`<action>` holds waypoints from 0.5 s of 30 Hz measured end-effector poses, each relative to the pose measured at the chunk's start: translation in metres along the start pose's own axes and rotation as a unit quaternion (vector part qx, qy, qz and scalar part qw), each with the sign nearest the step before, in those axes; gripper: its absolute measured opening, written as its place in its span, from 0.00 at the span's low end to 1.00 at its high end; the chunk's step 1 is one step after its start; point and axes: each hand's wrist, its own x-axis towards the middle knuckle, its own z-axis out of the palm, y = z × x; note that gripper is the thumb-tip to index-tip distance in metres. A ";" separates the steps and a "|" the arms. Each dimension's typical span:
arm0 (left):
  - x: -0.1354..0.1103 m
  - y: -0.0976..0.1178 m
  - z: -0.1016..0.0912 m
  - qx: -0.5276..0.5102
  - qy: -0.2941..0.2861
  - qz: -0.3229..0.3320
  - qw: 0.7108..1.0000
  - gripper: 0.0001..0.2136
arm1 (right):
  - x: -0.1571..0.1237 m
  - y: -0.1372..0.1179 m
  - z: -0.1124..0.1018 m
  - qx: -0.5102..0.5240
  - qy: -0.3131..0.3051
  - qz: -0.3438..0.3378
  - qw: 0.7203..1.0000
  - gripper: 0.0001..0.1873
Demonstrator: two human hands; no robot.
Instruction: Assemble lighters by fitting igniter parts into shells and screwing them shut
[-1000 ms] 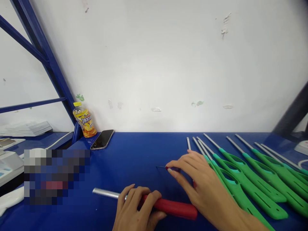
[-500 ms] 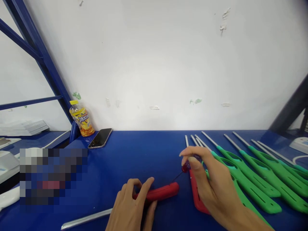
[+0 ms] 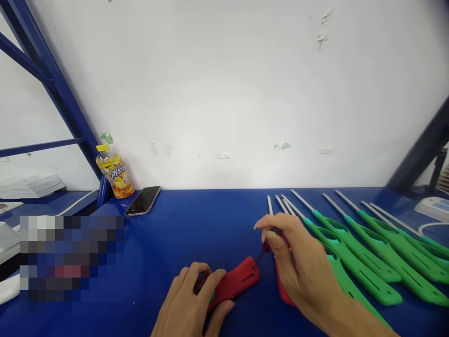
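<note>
My left hand [image 3: 191,299] is closed around a red long-necked lighter [image 3: 242,279], fingers over the handle near its trigger opening. The handle's flat side with a dark slot faces up, and its metal tube is hidden. In my right hand [image 3: 298,262] a small screwdriver [image 3: 266,245] with a dark red handle is pinched between thumb and fingers. Its thin shaft slants down to the end of the red handle, where the tip appears to touch beside the slot. Partly behind my right hand lies another red lighter [image 3: 283,288].
Several green lighters [image 3: 372,250] with metal tubes lie side by side on the blue table [image 3: 196,224] at right. A phone [image 3: 143,201] and a drink bottle [image 3: 115,173] stand near the wall at back left. A blurred patch [image 3: 70,257] covers the left side.
The red lighter has been rolled in my left hand, from its narrow edge to its slotted flat side. Its metal tube has gone out of sight. The screwdriver has come slightly left and lower.
</note>
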 end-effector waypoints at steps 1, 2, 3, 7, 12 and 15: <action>0.000 -0.001 0.000 0.005 -0.003 0.013 1.000 0.16 | 0.000 0.001 0.000 0.000 -0.003 -0.002 1.000 0.11; 0.000 -0.003 0.000 0.012 -0.005 0.025 1.000 0.16 | 0.000 0.001 0.001 0.000 -0.004 -0.002 1.000 0.11; 0.000 -0.003 0.000 0.020 -0.003 0.036 0.999 0.16 | 0.000 0.002 0.001 0.000 -0.006 -0.002 1.000 0.10; 0.001 -0.005 -0.001 0.047 -0.003 0.066 0.997 0.18 | 0.000 0.001 0.000 0.003 -0.020 -0.012 1.000 0.10; 0.001 -0.003 -0.002 0.049 -0.007 0.056 0.997 0.17 | -0.001 -0.003 -0.002 0.068 -0.055 0.017 0.996 0.12; 0.000 -0.004 -0.002 0.051 -0.014 0.048 0.997 0.18 | -0.002 -0.003 -0.003 0.108 -0.057 0.048 0.991 0.13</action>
